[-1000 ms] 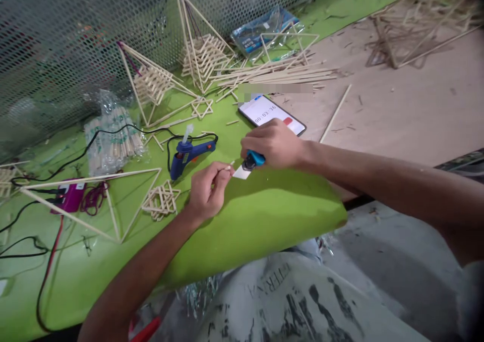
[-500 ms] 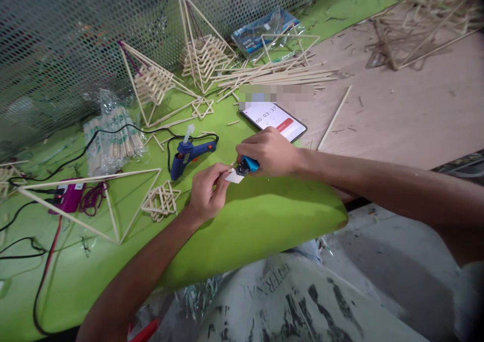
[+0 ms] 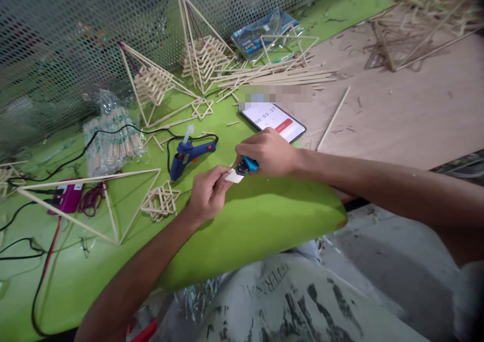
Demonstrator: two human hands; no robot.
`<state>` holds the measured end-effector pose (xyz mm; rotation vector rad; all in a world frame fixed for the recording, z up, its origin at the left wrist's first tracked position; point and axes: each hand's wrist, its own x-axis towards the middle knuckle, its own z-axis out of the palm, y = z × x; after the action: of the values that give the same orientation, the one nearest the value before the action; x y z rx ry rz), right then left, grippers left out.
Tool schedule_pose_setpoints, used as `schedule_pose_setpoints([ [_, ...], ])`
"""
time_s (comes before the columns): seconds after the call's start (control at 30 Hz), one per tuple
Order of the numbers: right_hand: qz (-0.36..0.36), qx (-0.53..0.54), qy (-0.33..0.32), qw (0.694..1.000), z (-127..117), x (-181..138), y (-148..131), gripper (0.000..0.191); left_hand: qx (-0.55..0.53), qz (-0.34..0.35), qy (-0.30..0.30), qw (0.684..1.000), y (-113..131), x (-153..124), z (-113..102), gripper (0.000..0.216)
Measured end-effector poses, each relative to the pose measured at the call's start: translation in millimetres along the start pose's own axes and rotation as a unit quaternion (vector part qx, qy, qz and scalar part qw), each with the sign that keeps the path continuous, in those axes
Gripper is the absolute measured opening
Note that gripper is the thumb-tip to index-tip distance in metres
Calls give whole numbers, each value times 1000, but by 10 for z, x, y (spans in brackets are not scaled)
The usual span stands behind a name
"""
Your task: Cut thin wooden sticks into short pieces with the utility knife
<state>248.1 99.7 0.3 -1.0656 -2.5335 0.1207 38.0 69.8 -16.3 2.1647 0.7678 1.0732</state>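
My right hand (image 3: 270, 153) is closed round a blue-handled cutter (image 3: 249, 164) with a black head and a wide pale blade pointing to the left. The fingertips of my left hand (image 3: 207, 190) are pinched together on a thin wooden stick (image 3: 231, 170), of which only a short end shows beside the blade. Most of that stick is hidden by my fingers. A blue glue gun (image 3: 182, 158) with a clear glue stick in it stands just beyond my left hand. Left of that hand lies a small star-shaped stack of sticks (image 3: 162, 201).
A phone with a timer (image 3: 280, 120) lies past my right hand. Two stick pyramids (image 3: 206, 54) stand at the back near loose sticks (image 3: 280, 74). A large stick frame (image 3: 71, 222) surrounds a purple power block (image 3: 67, 195) with cables. Bagged sticks (image 3: 113, 140) lie left.
Almost nothing differs. Both hands, the cutter and the stick stay in the same place, with only a tiny shift of the view.
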Motion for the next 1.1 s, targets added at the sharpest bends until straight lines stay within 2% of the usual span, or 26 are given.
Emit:
schedule_pose_setpoints([
  [0.2,-16,-34,4,999,2,-19,-25,15,-29,12,-42,999,38,1,-38,20],
  [0.27,-5,-41,-8,999,-15,3,-10,17,-26,2,-37,999,71,-5,-50,19],
  [0.37,100,-61,-6,993,-69,65,139,10,-36,38,-65,996,156,-43,-13,17],
  [0.43,197,-86,20,976,-120,96,300,6,-69,125,-163,976,215,-79,41,11],
  [0.47,217,-95,31,971,-145,102,374,6,-81,120,-192,971,235,-94,65,11],
  [0.53,222,-103,45,969,-186,92,458,6,-90,105,-164,977,244,-104,84,10],
  [0.6,198,-93,55,974,-201,64,430,9,-57,34,-126,990,212,-90,60,12],
  [0.67,132,-57,49,988,-187,30,318,14,-59,-31,-92,993,158,-67,18,14],
  [0.73,63,-30,45,997,-155,2,189,16,-88,-64,-60,992,103,-47,-14,16],
  [0.87,-16,-35,43,998,-94,-26,54,16,-106,-66,-17,992,41,-29,-27,14],
  [1.1,-30,-64,3,998,-64,-24,43,17,-41,-40,-17,998,-1,-29,-41,15],
])
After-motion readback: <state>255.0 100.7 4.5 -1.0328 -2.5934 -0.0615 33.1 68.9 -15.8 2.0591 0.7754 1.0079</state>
